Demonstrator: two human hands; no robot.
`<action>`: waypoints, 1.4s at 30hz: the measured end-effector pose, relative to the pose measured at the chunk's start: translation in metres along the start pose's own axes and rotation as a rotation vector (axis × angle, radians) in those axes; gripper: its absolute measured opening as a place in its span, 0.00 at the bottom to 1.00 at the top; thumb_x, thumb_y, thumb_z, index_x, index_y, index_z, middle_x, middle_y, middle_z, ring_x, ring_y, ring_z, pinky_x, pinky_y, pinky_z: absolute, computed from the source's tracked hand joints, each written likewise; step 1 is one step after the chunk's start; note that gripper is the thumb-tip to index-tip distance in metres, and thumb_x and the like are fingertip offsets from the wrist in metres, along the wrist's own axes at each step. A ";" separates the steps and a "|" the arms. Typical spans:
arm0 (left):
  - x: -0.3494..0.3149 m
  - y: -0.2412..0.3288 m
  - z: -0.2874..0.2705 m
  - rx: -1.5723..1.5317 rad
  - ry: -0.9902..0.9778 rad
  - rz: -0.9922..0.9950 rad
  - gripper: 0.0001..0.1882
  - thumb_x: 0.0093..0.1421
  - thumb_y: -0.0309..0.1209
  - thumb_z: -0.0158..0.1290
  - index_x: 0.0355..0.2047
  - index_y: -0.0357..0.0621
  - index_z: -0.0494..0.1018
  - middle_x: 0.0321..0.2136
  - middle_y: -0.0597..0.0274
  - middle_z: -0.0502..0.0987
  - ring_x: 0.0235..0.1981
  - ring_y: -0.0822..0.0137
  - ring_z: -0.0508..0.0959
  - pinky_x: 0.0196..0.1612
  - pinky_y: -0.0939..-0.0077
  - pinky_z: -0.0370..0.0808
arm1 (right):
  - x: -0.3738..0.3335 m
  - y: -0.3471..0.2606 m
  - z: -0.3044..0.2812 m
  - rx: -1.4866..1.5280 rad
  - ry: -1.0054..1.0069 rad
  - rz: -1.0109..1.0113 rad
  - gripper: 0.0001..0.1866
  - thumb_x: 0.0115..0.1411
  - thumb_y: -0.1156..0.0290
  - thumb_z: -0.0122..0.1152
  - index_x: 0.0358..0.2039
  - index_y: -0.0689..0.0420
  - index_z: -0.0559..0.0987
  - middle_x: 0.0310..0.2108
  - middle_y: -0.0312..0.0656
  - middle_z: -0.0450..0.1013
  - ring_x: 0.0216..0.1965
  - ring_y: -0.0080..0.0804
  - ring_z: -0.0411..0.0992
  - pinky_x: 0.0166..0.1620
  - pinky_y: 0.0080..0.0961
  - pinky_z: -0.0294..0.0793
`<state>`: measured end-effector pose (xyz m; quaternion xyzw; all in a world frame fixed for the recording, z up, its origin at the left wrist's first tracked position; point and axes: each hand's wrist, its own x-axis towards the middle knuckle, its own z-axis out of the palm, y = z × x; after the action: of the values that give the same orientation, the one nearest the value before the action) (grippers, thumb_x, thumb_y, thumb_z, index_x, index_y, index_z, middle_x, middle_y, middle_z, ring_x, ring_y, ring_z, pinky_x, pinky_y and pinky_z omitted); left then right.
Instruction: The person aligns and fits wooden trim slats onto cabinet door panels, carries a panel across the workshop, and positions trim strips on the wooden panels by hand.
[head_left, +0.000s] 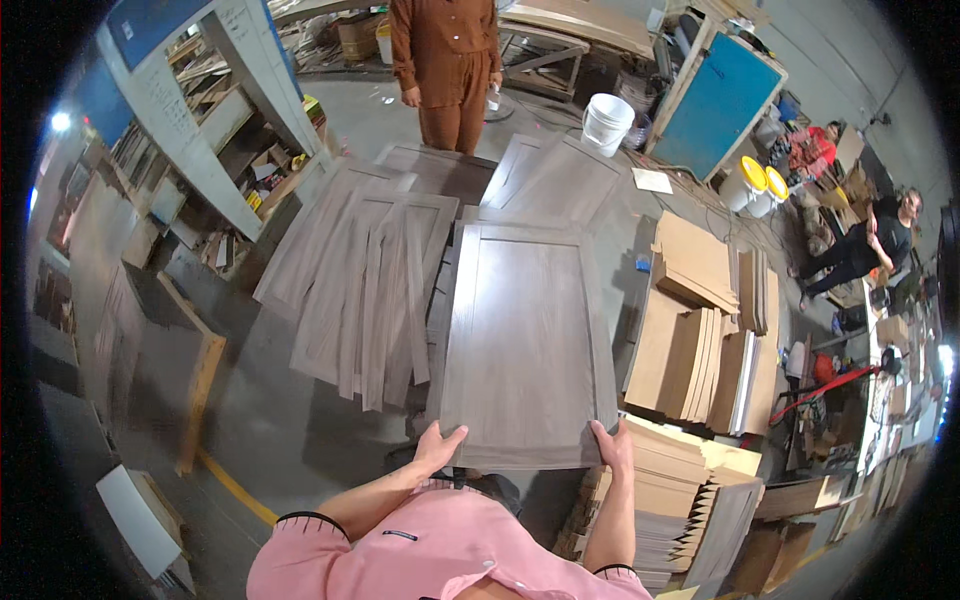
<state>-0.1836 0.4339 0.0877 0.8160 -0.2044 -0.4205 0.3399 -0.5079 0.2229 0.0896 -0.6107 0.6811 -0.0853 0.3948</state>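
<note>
In front of me is a grey wood-grain cabinet door [522, 345] with a raised frame round a flat centre panel. My left hand [438, 448] grips its near left corner, thumb on top and fingers hidden beneath. At the near right corner my right hand [612, 444] grips it the same way. The far end of the door lies over or close against other grey doors [560, 180]; whether it touches them I cannot tell. To the left, more grey doors and narrow grey strips [375, 300] lie fanned out in an overlapping pile.
On the right stand stacks of brown boards [665, 355] and grey pieces [725, 520]. A person in brown [445, 70] stands beyond the doors, near a white bucket [607, 125]. Yellow-lidded buckets [745, 185] and two more people are farther right. A board [175, 350] leans at left.
</note>
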 end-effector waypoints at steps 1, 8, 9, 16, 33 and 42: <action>-0.001 0.001 -0.002 0.015 -0.020 -0.010 0.37 0.58 0.54 0.60 0.52 0.30 0.72 0.49 0.39 0.79 0.53 0.48 0.78 0.57 0.60 0.72 | 0.000 -0.002 0.000 0.022 0.015 -0.018 0.36 0.54 0.47 0.69 0.54 0.62 0.77 0.47 0.58 0.79 0.52 0.53 0.76 0.55 0.41 0.73; 0.010 0.004 -0.017 0.019 -0.043 -0.007 0.38 0.58 0.54 0.60 0.53 0.28 0.71 0.50 0.38 0.78 0.55 0.47 0.77 0.58 0.59 0.71 | -0.007 -0.021 0.006 0.035 0.035 -0.023 0.35 0.56 0.51 0.68 0.56 0.65 0.76 0.49 0.59 0.78 0.54 0.52 0.76 0.56 0.40 0.73; 0.012 0.004 -0.020 0.019 -0.052 -0.015 0.38 0.58 0.54 0.59 0.53 0.28 0.71 0.50 0.37 0.78 0.55 0.47 0.77 0.58 0.59 0.71 | -0.011 -0.036 0.004 0.011 0.027 -0.012 0.36 0.56 0.50 0.68 0.57 0.65 0.75 0.49 0.59 0.78 0.54 0.52 0.76 0.56 0.40 0.73; 0.026 -0.004 -0.026 0.076 -0.124 -0.037 0.41 0.59 0.56 0.57 0.57 0.27 0.68 0.55 0.33 0.74 0.60 0.44 0.73 0.62 0.57 0.68 | 0.005 -0.014 0.015 -0.009 0.000 0.027 0.49 0.54 0.44 0.69 0.62 0.74 0.67 0.57 0.67 0.70 0.62 0.55 0.69 0.63 0.39 0.67; 0.020 -0.034 -0.021 0.177 -0.232 -0.070 0.48 0.58 0.61 0.56 0.56 0.20 0.65 0.55 0.25 0.71 0.60 0.38 0.71 0.63 0.54 0.68 | -0.001 -0.003 0.020 -0.064 0.038 -0.022 0.38 0.55 0.48 0.68 0.56 0.66 0.75 0.51 0.60 0.77 0.56 0.52 0.74 0.58 0.40 0.72; 0.037 -0.025 -0.031 0.121 -0.297 -0.008 0.44 0.60 0.57 0.56 0.58 0.24 0.66 0.56 0.31 0.72 0.60 0.43 0.72 0.63 0.58 0.67 | -0.002 -0.032 0.016 -0.004 0.004 0.003 0.37 0.56 0.48 0.67 0.55 0.66 0.76 0.50 0.59 0.78 0.55 0.50 0.76 0.57 0.39 0.73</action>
<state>-0.1363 0.4399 0.0621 0.7648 -0.2740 -0.5248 0.2543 -0.4736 0.2231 0.0988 -0.6101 0.6832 -0.0847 0.3924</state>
